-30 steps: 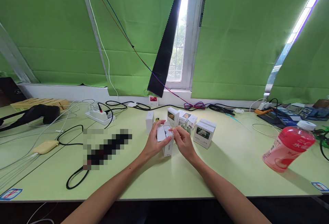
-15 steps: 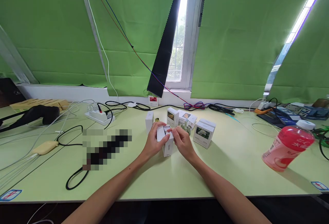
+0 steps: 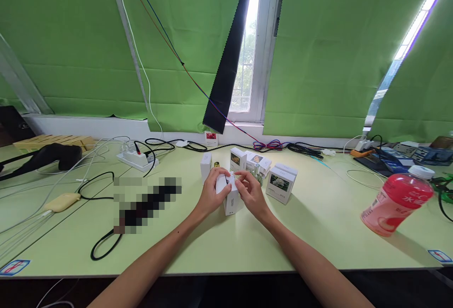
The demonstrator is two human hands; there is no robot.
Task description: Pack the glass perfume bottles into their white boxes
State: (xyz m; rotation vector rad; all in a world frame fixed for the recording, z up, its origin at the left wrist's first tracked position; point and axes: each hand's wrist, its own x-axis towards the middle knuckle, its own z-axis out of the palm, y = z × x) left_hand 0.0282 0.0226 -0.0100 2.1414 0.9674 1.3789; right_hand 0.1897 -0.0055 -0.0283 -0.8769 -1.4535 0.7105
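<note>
On the far left of the pale green table (image 3: 318,223) lies a black headset-like object (image 3: 49,155), then a yellow case (image 3: 63,201), a white power strip (image 3: 137,158) and a looping black cable (image 3: 102,244). Near the middle, the left hand (image 3: 211,195) clasps a small white box (image 3: 231,198) that stands upright on the table, fingers curled over its top flap. The right hand (image 3: 250,191) grips the same box from the other side, fingertips on the flap. Just behind stand more white boxes (image 3: 281,184) and a small glass bottle (image 3: 257,174). Far right, a pink drink bottle (image 3: 396,202) leans
</note>
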